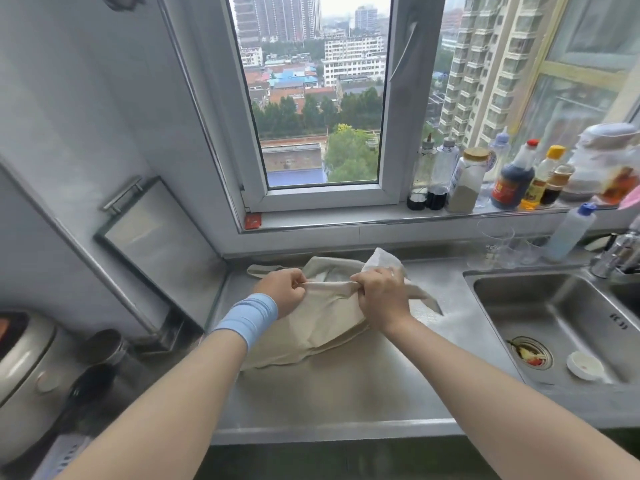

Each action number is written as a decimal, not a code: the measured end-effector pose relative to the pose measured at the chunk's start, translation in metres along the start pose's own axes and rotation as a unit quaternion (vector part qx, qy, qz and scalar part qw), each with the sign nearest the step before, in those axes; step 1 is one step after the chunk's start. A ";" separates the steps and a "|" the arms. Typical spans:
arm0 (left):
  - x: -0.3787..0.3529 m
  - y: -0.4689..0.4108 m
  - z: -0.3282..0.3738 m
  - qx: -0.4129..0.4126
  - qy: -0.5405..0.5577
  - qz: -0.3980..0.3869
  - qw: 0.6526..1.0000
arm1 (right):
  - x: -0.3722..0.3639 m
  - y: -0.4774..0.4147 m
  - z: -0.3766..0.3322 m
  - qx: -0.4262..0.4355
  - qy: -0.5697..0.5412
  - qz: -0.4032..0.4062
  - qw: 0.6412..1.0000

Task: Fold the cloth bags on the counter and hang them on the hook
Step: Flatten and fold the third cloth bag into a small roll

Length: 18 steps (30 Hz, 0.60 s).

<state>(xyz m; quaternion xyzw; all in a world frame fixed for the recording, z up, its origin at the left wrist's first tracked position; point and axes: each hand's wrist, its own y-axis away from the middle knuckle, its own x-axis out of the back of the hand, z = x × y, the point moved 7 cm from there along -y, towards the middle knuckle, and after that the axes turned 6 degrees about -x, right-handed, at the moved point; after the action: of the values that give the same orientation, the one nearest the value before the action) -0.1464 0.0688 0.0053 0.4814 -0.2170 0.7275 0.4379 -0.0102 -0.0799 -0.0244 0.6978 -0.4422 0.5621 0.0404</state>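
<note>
1. Nearest, 2 bare forearms reach in over the front edge of the steel counter (346, 393); the left one wears a blue wristband (247, 317).
2. Beyond them, a beige cloth bag (322, 327) lies on the middle of the counter, left of the sink (554, 306); its lower edges show stacked layers, and I cannot tell whether that is 1 bag or more.
3. The left hand (282, 292) pinches the bag's upper hem, fingers curled tight together; the right hand (381, 296) grips the same hem close by, fingers also curled and pressed together; the hem runs taut between the 2 hands.
4. A beige strap (263, 270) trails toward the counter's back left; a white crumpled piece (382, 259) rises behind the right hand, and I cannot tell whether the fingers hold it.
5. The sink fills the counter's right side; a small white dish (585, 365) sits by its drain.
6. Farthest, clear glasses (498, 244) and a squeeze bottle (571, 233) stand at the back edge; sauce bottles (512, 181) line the window sill (329, 216) above.
</note>
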 end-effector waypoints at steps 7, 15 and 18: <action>-0.033 0.049 0.012 -0.067 -0.099 -0.102 0.988 | 0.024 0.041 -0.020 0.145 0.135 -0.082 0.977; -0.120 0.104 0.015 -0.045 -0.084 -0.341 0.935 | 0.003 0.148 0.001 -0.009 0.284 -0.541 0.792; -0.138 0.113 0.010 -0.032 -0.046 -0.332 0.942 | -0.008 0.185 0.019 -0.107 0.220 -0.616 0.749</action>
<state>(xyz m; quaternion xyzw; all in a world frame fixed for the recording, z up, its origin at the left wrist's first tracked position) -0.2159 -0.0562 -0.1012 0.5445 -0.0878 0.5107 0.6595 -0.1183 -0.1984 -0.1197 0.6669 0.0479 0.5023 0.5483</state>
